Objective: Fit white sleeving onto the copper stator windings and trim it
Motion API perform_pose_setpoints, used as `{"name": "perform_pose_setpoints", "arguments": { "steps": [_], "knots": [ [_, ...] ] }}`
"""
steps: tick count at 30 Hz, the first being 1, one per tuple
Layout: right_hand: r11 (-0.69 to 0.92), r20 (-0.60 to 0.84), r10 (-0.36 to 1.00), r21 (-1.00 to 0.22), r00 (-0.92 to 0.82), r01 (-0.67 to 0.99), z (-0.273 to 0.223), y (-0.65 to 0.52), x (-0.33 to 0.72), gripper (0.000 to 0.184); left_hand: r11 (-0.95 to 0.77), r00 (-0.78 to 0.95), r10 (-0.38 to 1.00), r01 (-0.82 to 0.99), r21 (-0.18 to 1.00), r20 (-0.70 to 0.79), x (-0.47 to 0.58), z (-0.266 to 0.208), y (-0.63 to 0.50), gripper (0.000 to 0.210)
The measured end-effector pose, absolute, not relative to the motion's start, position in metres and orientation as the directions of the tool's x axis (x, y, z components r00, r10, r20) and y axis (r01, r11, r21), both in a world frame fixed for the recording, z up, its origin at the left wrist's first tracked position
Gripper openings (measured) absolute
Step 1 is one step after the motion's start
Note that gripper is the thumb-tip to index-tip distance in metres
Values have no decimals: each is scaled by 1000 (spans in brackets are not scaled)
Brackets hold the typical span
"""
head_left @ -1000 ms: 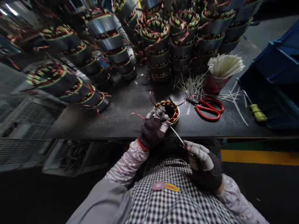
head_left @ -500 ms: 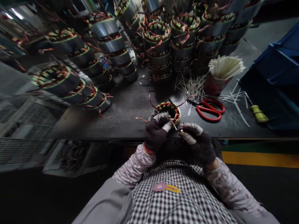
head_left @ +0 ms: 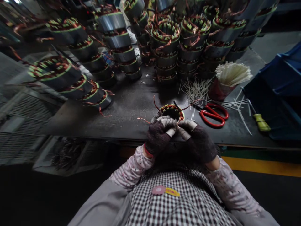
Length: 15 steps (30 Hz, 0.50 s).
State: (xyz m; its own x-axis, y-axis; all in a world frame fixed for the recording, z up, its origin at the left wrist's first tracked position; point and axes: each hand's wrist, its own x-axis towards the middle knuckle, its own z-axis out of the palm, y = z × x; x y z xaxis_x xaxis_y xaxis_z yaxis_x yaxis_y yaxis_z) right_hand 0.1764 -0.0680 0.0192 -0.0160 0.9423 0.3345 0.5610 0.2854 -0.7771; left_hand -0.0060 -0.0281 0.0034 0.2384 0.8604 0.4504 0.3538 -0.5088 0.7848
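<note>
A motor stator (head_left: 181,115) with copper windings and yellow-green slot liners sits near the table's front edge, loose copper leads sticking out. My left hand (head_left: 160,131), in a dark fingerless glove with taped fingers, is closed on the stator's near left rim. Against the near right rim, my right hand (head_left: 198,138) has its taped fingertips pinched together, almost touching the left fingers. What those right fingertips hold is too small and covered to make out. Red-handled scissors (head_left: 213,115) lie to the right of the stator.
Stacked stators (head_left: 166,59) line the back, with a leaning stack (head_left: 68,78) at the left. A cup (head_left: 219,89) of white strips stands behind scattered strips (head_left: 196,89). A yellow-handled tool (head_left: 261,122) and blue bins (head_left: 282,78) are at the right.
My right hand has moved left and up, bringing its fingertips from just off the stator to its near rim beside my left fingers. The camera view has shifted slightly.
</note>
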Motion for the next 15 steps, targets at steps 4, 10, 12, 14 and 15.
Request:
{"name": "perform_pose_setpoints", "arguments": {
  "steps": [4, 10, 12, 14, 15],
  "knots": [
    [487, 561, 819, -575, -117, 657, 22, -67, 179, 25, -499, 241, 866, 381, 778, 438, -7, 7, -29, 9],
    [499, 577, 816, -699, -7, 513, 32, -73, 181, 13, -541, 250, 841, 405, 737, 480, -5, 7, -28, 13],
    [419, 450, 893, -825, -6, 380, 27, -82, 180, 12, -580, 282, 813, 463, 670, 509, -10, 5, -28, 28],
    [307, 314, 949, -903, -29, 299, 25, -94, 179, 12, -628, 340, 775, 506, 591, 533, -17, 4, -26, 33],
    [262, 264, 964, -921, -32, 289, 26, -100, 178, 11, -656, 376, 752, 509, 558, 542, -20, 4, -25, 28]
  ]
}}
